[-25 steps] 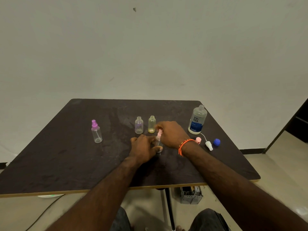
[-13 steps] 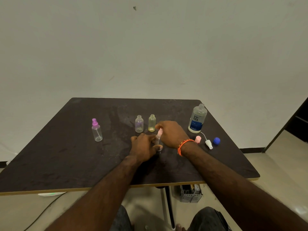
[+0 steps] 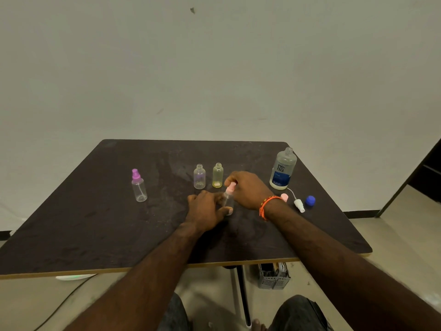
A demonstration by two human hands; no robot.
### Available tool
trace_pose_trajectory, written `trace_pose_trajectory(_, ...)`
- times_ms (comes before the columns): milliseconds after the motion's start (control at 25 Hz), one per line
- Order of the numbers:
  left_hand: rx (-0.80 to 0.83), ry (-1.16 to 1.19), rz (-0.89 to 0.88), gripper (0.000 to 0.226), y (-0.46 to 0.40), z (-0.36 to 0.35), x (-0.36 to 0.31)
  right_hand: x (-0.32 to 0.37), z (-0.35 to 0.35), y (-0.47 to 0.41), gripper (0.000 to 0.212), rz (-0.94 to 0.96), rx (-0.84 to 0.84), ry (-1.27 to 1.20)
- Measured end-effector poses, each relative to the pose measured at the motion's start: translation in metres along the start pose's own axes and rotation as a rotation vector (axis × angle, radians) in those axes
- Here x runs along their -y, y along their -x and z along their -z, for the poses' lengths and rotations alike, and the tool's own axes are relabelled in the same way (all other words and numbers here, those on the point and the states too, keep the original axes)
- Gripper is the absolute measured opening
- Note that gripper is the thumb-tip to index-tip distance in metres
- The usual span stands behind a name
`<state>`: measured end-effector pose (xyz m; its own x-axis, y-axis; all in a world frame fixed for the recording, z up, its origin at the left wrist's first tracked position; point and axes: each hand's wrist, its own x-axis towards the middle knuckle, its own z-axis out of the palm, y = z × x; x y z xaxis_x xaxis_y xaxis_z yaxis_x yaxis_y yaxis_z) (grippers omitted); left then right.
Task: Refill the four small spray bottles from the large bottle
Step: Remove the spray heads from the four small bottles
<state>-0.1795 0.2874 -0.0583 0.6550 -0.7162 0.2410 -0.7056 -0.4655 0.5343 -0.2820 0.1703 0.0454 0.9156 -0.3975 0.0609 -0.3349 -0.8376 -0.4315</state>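
The large bottle [image 3: 283, 169] is standing uncapped at the table's [image 3: 95, 223] far right. Left of it, the left hand [image 3: 207, 210] is gripping a small clear spray bottle [image 3: 229, 201] while the right hand [image 3: 248, 188] is pinching, seemingly twisting, its pink sprayer top [image 3: 231, 187].

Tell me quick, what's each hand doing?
Left hand: closed around the small clear plastic spray bottle.
Right hand: closed on its pink spray cap.
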Motion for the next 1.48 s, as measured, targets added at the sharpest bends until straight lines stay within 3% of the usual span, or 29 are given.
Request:
trace_pose_trajectory(160, -0.004, 0.006, -0.002, 0.023, 0.001, 0.0, -0.001, -0.002, 0.006, 0.0, 0.046, 0.043, 0.005, -0.046)
trace_pose_trajectory(320, -0.016, 0.003, 0.0, 0.02, 0.001, -0.001, -0.002, -0.008, -0.003, -0.003, 0.035, -0.075, -0.021, 0.031)
trace_pose_trajectory(440, -0.01, -0.007, -0.011, 0.02, 0.001, 0.0, -0.002, -0.007, -0.003, -0.003, 0.02, -0.02, -0.008, 0.032)
trace_pose_trajectory(560, -0.011, 0.0, -0.008, 0.024, 0.002, -0.001, 0.0, -0.005, 0.001, -0.002, 0.031, 0.081, 0.057, 0.049)
trace_pose_trajectory(680, -0.006, 0.015, -0.003, 0.022, 0.001, -0.003, 0.001, -0.009, -0.004, 0.0, 0.045, 0.086, 0.0, 0.018)
trace_pose_trajectory(840, -0.011, 0.02, 0.002, 0.022, 0.001, -0.001, -0.002, -0.014, -0.016, -0.007, 0.033, -0.032, -0.043, 0.07)
trace_pose_trajectory(960, -0.006, 0.011, 0.001, 0.018, 0.002, 0.001, -0.003, -0.013, -0.016, -0.01, 0.026, -0.016, -0.06, 0.054)
trace_pose_trajectory(1080, -0.001, 0.011, 0.009, 0.028, 0.003, 0.0, -0.002, -0.013, -0.007, -0.011, 0.023, 0.009, -0.136, 0.055)
trace_pose_trajectory(1280, -0.003, 0.025, 0.011, 0.022, 0.003, 0.002, -0.004, -0.02, 0.01, -0.003, 0.02, -0.012, -0.285, -0.041)
trace_pose_trajectory(1480, -0.039, 0.019, 0.007, 0.02, 0.003, -0.003, -0.001, -0.056, 0.03, 0.022, 0.016, -0.264, -0.628, -0.3)
